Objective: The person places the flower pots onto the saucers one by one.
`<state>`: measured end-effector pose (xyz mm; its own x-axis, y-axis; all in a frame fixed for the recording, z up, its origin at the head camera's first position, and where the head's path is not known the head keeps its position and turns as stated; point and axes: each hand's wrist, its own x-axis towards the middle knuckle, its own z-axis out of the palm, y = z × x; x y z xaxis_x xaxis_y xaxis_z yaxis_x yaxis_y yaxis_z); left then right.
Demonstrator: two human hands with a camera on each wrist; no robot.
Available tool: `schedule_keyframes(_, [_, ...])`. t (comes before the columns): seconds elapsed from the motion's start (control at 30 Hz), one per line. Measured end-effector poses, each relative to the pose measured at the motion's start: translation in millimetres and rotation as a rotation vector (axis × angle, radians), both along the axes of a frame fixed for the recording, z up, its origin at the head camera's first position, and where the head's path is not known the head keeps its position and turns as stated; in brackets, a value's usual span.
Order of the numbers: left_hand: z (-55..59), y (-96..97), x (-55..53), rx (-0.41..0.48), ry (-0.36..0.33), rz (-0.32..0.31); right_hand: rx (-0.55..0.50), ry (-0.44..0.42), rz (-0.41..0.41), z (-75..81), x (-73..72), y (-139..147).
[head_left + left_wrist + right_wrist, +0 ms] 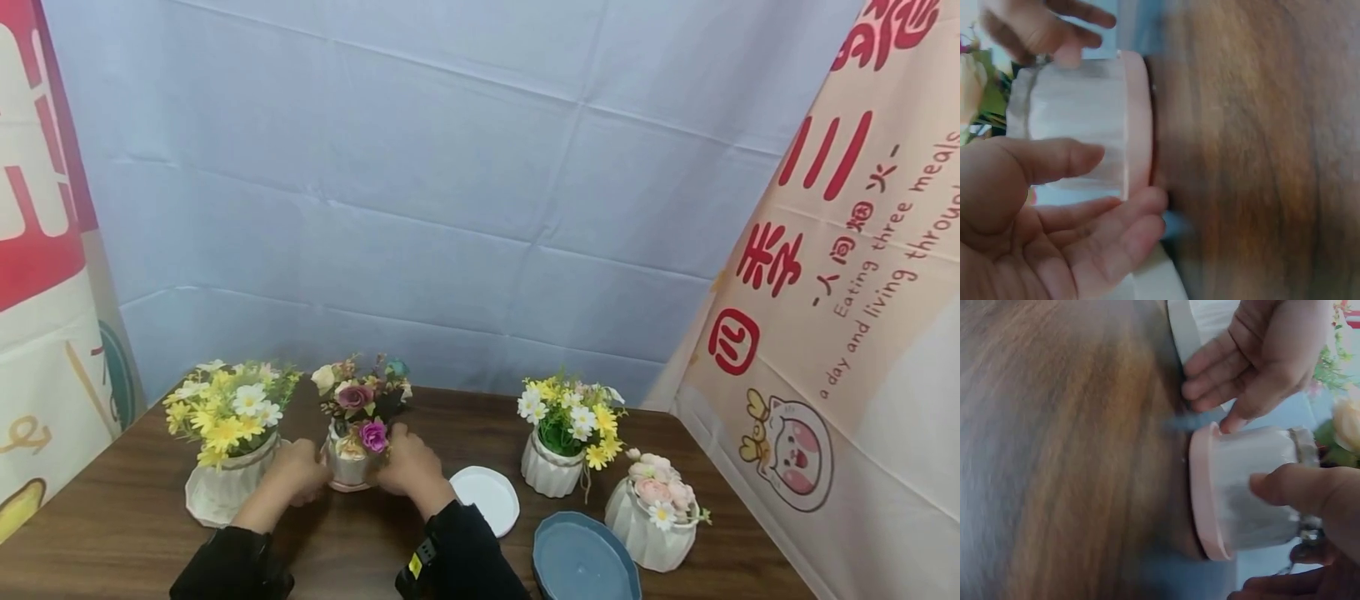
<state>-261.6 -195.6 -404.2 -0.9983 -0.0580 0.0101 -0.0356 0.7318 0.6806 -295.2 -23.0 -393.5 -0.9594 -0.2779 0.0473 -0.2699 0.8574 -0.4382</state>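
A white flowerpot (1075,125) with purple, cream and teal artificial flowers (356,398) sits upright on a pink saucer (1202,487), between the two hands on the brown table. On the pot's left side is my left hand (302,471). Its thumb lies along the pot in the left wrist view, and its extended fingers reach by the saucer's edge. My right hand (411,467) is at the right side, its thumb against the pot wall and its other fingers loosely spread near the rim. Neither hand is curled round the pot.
Left stands a white pot with yellow and white flowers (225,417) on a white saucer (197,498). To the right are a white plate (487,498), a blue plate (583,560), another yellow-flowered pot (553,462) and a pink-flowered pot (648,529). A cloth backdrop (450,208) hangs behind.
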Motion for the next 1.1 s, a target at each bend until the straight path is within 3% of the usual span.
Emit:
schedule_keyframes(0.23, [4.4,1.8,9.5,-0.182,0.044,-0.103,0.201,0.031,0.05,7.5,10.9,18])
schedule_keyframes(0.5, [10.8,6.7,24.5,-0.319,0.07,-0.234,0.274,-0.051,0.139,13.6,21.0,41])
schedule_keyframes(0.7, [18.0,8.6,36.2,-0.338,0.099,-0.317,0.285,-0.069,0.182,20.7,30.2,52])
schedule_keyframes(1.1, [18.6,14.2,46.6,-0.356,0.121,-0.334,0.308,-0.075,0.19,21.9,35.9,57])
